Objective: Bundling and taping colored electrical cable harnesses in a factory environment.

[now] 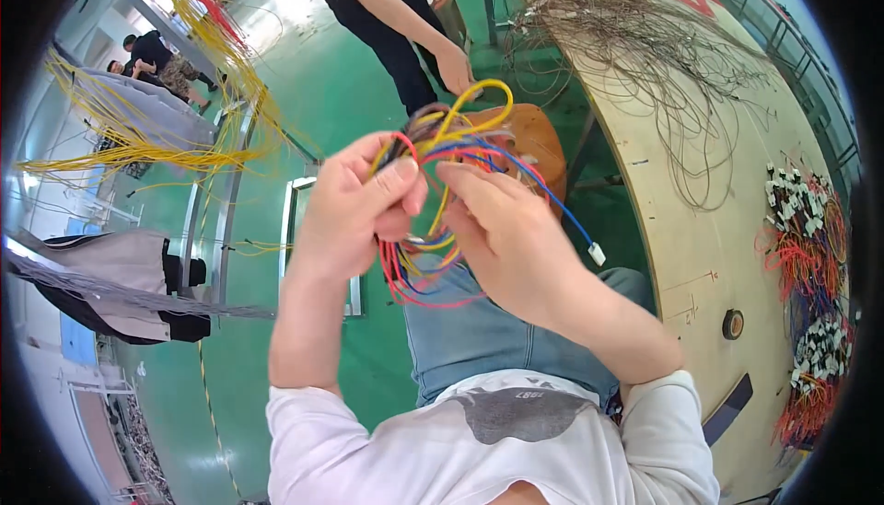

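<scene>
A looped wire harness [453,148] of yellow, red, blue and dark wires is held up in front of my chest. My left hand [361,194] is closed around the bundle, thumb on top. A blue wire [564,207] runs from it to the right and ends in a small white connector [597,254]. Red loops [433,299] hang below the left hand. My right hand [502,229] rests against the right side of the bundle with its fingers stretched out. Its fingertips are partly lost among the wires.
A wooden workbench [681,256] stands on my right, bearing a tangle of brown wires [645,45], a black tape roll [732,324] and bundles with white connectors [820,348]. Yellow wires [138,150] hang from a metal rack on the left. Another person [387,17] stands ahead, beside a brown stool [529,137].
</scene>
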### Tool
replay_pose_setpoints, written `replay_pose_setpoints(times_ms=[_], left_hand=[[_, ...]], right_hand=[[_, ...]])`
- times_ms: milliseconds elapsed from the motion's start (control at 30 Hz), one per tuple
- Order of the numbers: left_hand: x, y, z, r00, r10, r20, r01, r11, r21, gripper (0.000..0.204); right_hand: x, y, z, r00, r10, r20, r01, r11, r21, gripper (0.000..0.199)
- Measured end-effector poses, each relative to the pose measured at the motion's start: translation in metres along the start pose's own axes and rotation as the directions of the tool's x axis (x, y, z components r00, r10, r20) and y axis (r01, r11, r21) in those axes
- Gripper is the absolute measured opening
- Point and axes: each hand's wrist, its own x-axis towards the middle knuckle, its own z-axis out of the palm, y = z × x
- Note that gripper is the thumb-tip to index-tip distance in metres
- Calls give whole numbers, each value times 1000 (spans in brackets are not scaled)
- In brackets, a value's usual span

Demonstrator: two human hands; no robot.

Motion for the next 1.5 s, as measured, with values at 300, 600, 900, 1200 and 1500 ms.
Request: replay_pose_setpoints(times_ms=[300, 600, 900, 1200, 1500], left_hand=[[-9, -26, -8, 984, 76, -158, -82, 996, -31, 20], [-19, -41, 2, 982, 11, -189, -10, 1000, 8, 22], [-20, -67, 28, 969, 170, -178, -109, 944, 311, 17], [-20, -86, 36, 880, 413, -235, -294, 861, 415, 27], [-29, -84, 35, 840, 543, 8, -352, 533, 769, 33]], right_hand=[[-22, 30, 11, 937, 307, 165, -348, 813, 466, 20], [-26, 28, 6, 910, 342, 233, -406, 845, 348, 11], [-34, 6, -15, 970, -118, 212, 41, 940, 338, 17], [-44, 13, 3, 963, 240, -126, -188, 926, 328, 16], [-33, 16, -4, 992, 123, 19, -124, 985, 120, 14]])
